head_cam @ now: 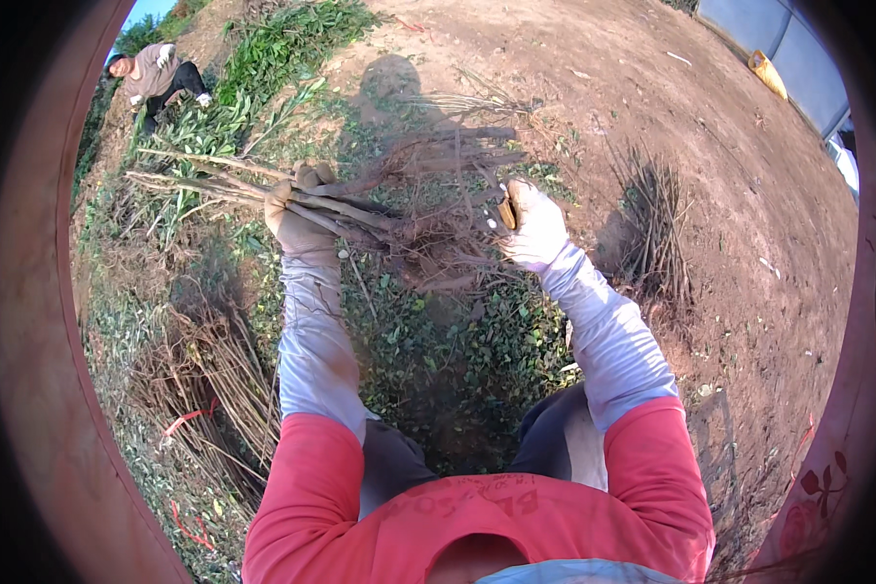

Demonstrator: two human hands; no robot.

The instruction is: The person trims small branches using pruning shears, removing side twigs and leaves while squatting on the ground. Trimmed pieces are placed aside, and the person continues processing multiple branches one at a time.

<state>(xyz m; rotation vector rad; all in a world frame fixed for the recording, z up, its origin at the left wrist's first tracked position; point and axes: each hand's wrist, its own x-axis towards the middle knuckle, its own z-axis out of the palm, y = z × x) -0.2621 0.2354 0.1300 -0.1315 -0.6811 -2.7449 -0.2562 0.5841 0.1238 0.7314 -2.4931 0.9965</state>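
Observation:
My left hand (299,219), in a soiled work glove, grips a bundle of bare-root saplings (365,213). Their cut stems point left, and their tangled brown roots (445,237) spread to the right. At the root end is my right hand (536,230), gloved and closed around a small hand tool (508,213) with a brownish-orange handle. Its working end is blurred among the roots, so I cannot tell its exact kind. Leafy litter (474,350) covers the ground below, between my knees.
Tied sapling bundles (226,387) lie at lower left, near red ties (190,420). Another bundle (657,233) stands at right; loose stems (474,102) lie ahead. A person (153,77) is beside leafy cuttings (285,47) at upper left. A yellow container (766,73) rests by a pale wall (744,25).

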